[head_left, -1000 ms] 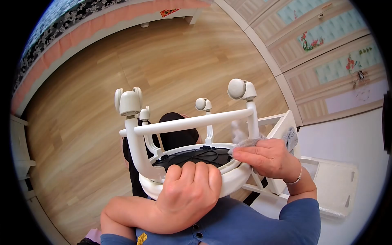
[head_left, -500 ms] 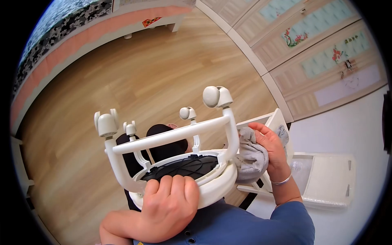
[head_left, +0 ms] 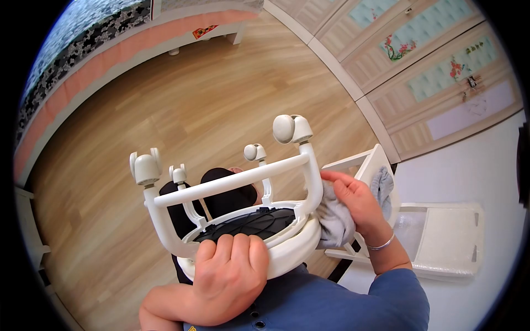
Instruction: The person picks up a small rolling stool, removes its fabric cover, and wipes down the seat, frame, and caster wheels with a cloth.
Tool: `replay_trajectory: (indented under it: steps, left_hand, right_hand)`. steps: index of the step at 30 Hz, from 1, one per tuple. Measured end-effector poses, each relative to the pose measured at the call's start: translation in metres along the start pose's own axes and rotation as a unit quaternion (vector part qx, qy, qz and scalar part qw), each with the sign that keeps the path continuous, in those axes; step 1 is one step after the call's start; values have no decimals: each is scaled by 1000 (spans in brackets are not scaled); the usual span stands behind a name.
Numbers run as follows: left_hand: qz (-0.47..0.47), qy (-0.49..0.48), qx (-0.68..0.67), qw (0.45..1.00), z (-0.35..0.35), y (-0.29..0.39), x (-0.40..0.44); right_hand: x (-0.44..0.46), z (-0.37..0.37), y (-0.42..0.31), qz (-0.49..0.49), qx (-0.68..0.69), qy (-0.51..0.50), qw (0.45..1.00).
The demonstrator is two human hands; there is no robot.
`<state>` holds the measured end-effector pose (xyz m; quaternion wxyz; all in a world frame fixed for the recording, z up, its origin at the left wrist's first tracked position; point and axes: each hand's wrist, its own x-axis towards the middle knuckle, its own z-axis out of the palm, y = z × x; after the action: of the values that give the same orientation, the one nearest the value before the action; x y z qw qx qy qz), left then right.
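Note:
A white wheeled stool-like frame (head_left: 237,179) is held upside down over my lap, its caster wheels (head_left: 292,129) pointing up and a black underside (head_left: 248,225) showing inside the oval rim. My left hand (head_left: 229,273) is closed over the near edge of that rim, knuckles up. On the right, my right hand (head_left: 361,204) presses a grey cloth (head_left: 334,218) against the frame's side, beside a curved leg tube. Part of the cloth is hidden behind the hand and the frame.
A white wooden stool (head_left: 381,157) stands just right of my right hand, with another grey cloth (head_left: 382,190) over it. Farther right lies a white plastic-wrapped panel (head_left: 450,240). Cabinets (head_left: 430,83) line the upper right, a bed (head_left: 110,60) the upper left. The floor (head_left: 182,105) is wood-patterned.
My right hand has moved slightly left and down with the cloth, closer to the frame's leg. The frame and my left hand have barely moved.

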<state>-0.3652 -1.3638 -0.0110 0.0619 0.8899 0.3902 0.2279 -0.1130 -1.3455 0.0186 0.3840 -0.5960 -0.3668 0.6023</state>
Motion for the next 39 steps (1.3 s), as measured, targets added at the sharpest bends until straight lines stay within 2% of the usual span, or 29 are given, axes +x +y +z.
replay_trajectory:
  steps: [1, 2, 5, 10, 12, 16, 18, 21, 25, 27, 28, 30, 34, 37, 39]
  left_hand:
    - [10, 35, 10, 999, 5, 0, 1]
    - [19, 69, 19, 997, 7, 0, 1]
    - [22, 58, 42, 997, 6, 2, 0]
    - [19, 52, 45, 997, 3, 2, 1]
    - [16, 48, 49, 997, 2, 2, 1]
    - [10, 48, 52, 997, 3, 2, -2]
    - [7, 56, 55, 997, 4, 1, -2]
    - [10, 57, 58, 997, 3, 1, -2]
    - [15, 63, 62, 996, 6, 1, -1]
    - [16, 66, 65, 996, 6, 2, 0]
    - [16, 63, 69, 996, 6, 2, -1]
    - [17, 56, 72, 996, 5, 3, -1]
    - [16, 55, 68, 996, 6, 3, -3]
    - [20, 59, 61, 996, 5, 2, -3]
    - [22, 52, 57, 997, 4, 1, -4]
  right_hand:
    - [-2, 4, -1, 20, -35, -37, 999]
    - [-2, 4, 3, -17, -109, -95, 989]
    - [2, 3, 3, 17, -186, -158, 970]
    - [4, 13, -1, 52, -176, -119, 976]
    - [1, 14, 1, 8, -234, -86, 968]
    - [-8, 27, 2, -41, -236, -42, 970]
    - [-11, 30, 8, -77, -183, 22, 980]
    - [-14, 36, 9, -97, -164, 65, 980]
    - [-13, 32, 12, -95, -134, 55, 985]
    - [-10, 26, 19, -153, -232, 60, 959]
    - [-8, 20, 19, -153, -230, 60, 959]
    - [-2, 10, 18, -215, -402, -30, 889]
    - [-5, 17, 15, -222, -369, -28, 902]
    - [-10, 18, 17, -279, -406, -9, 870]
    - [-13, 20, 19, -362, -471, 20, 804]
